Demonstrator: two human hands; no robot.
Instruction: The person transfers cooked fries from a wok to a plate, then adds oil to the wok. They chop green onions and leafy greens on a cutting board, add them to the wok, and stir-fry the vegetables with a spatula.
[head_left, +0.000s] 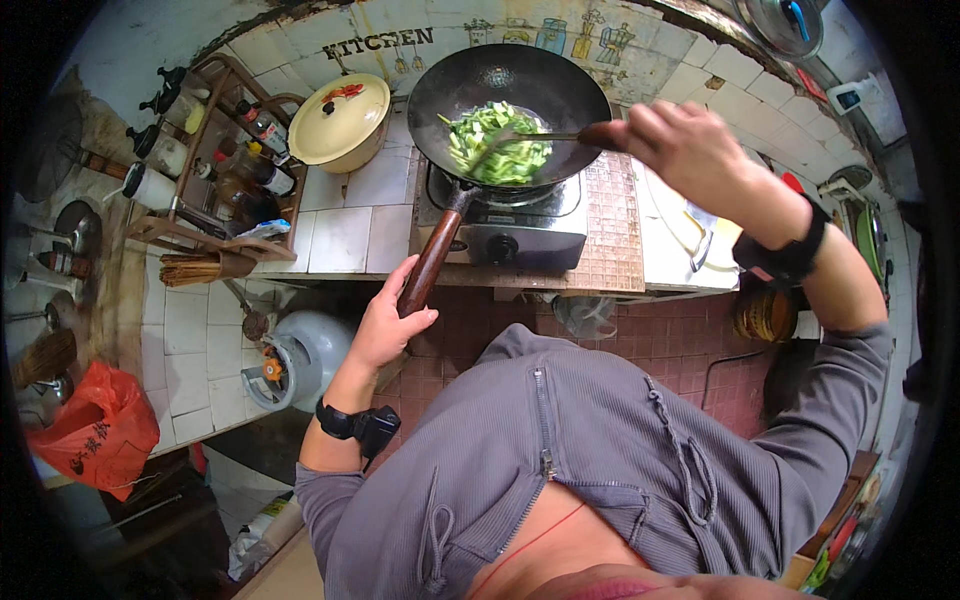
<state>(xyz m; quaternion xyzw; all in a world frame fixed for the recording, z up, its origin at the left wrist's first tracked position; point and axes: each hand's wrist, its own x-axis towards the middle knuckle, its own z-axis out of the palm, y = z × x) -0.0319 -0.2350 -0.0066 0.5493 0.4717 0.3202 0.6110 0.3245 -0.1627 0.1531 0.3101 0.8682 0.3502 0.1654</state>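
A black wok (560,85) sits on a gas stove (505,245), with chopped green vegetables (500,140) heaped in its bottom. My left hand (385,318) is wrapped round the wok's brown wooden handle (436,255), which slants toward me. Over the wok's right rim, my right hand (668,142) is closed on the handle of a metal spatula (545,136). The spatula's blade rests among the vegetables and is partly hidden and blurred. Dark bands with devices circle both my wrists.
Left of the wok stands a cream lidded pot (335,130), then a rack (190,215) of seasoning bottles. On the right counter lies a white cutting board (665,235) with a knife (702,245). A gas cylinder (310,350) stands below the counter; a red plastic bag (100,430) is at far left.
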